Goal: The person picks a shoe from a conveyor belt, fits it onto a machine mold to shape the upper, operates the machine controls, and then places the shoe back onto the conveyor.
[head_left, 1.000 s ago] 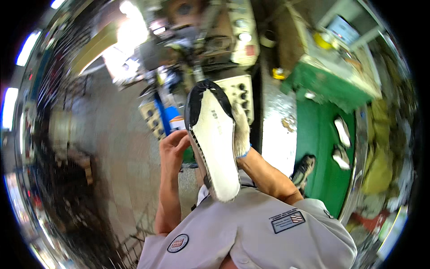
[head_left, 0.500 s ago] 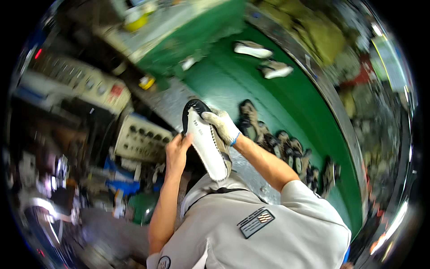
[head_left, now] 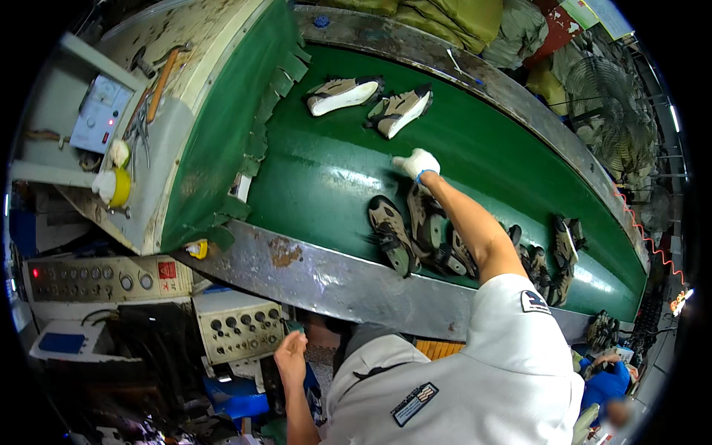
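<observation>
My right hand (head_left: 417, 162), in a white knitted glove with a blue cuff, reaches out over the green conveyor belt (head_left: 319, 204). A finger or thumb points left and no held thing shows; its underside is hidden. Just below it stands a brown and black shoe (head_left: 425, 221), with another shoe (head_left: 389, 233) to its left. Farther off, two shoes lie tipped with white undersides showing, a left one (head_left: 345, 95) and a right one (head_left: 401, 112). My bare left hand (head_left: 291, 351) hangs near the belt's near side, fingers loosely bent and nothing visible in them.
A metal edge (head_left: 326, 278) borders the belt's near side. More shoes (head_left: 564, 248) stand to the right. At left are a bench with a hammer (head_left: 162, 85), and control boxes (head_left: 239, 331). A person in blue (head_left: 604, 386) is at the lower right.
The white-soled shoe that both hands held is no longer in them. My right hand has moved out over the belt; my left has dropped back. The view has swung, showing more belt.
</observation>
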The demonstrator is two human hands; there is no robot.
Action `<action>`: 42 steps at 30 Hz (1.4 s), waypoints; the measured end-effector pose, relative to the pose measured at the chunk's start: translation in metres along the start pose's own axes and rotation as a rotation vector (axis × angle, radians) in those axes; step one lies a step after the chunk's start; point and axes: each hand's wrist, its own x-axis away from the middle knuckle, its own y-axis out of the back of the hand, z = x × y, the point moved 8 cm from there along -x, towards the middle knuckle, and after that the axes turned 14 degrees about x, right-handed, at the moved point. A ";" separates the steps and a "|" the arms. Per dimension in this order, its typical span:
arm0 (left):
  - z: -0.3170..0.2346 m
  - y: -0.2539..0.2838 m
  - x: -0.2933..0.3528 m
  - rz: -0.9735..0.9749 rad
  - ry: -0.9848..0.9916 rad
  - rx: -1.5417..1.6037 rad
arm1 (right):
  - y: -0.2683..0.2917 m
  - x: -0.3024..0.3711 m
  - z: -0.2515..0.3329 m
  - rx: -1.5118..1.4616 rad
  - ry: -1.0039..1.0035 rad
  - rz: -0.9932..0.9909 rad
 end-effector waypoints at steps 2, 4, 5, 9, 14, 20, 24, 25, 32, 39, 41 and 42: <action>0.018 0.005 -0.004 -0.011 0.011 0.023 | -0.011 -0.056 -0.006 -0.174 -0.119 -0.050; 0.029 0.007 0.003 -0.065 0.031 -0.025 | -0.024 -0.104 0.004 -0.290 -0.199 -0.056; 0.040 0.012 0.008 -0.077 0.055 -0.061 | -0.033 -0.125 0.010 -0.423 -0.228 -0.076; 0.050 0.012 0.009 -0.123 0.211 -0.219 | -0.059 -0.219 -0.019 -0.615 -0.442 -0.338; 0.058 0.006 0.022 -0.143 0.249 -0.120 | -0.071 -0.208 0.006 -1.125 -0.278 -0.138; 0.013 0.014 0.012 0.026 -0.056 -0.047 | -0.053 0.033 0.078 -1.694 0.345 0.672; -0.081 0.033 0.021 -0.040 -0.212 0.171 | -0.053 0.245 0.161 -2.088 0.406 1.055; -0.109 0.037 0.025 -0.004 -0.274 0.161 | -0.070 0.266 0.182 -2.179 0.247 1.134; -0.158 0.124 0.057 -0.014 -0.414 0.633 | -0.157 0.454 0.294 -1.435 0.474 1.446; -0.049 0.287 0.132 -0.395 -0.384 0.835 | -0.153 0.629 0.373 -1.032 0.676 1.568; -0.015 0.319 0.153 -0.541 -0.376 0.908 | -0.173 0.664 0.384 -1.044 0.641 1.706; 0.000 0.334 0.161 -0.617 -0.370 0.945 | -0.185 0.678 0.389 -1.013 0.631 1.719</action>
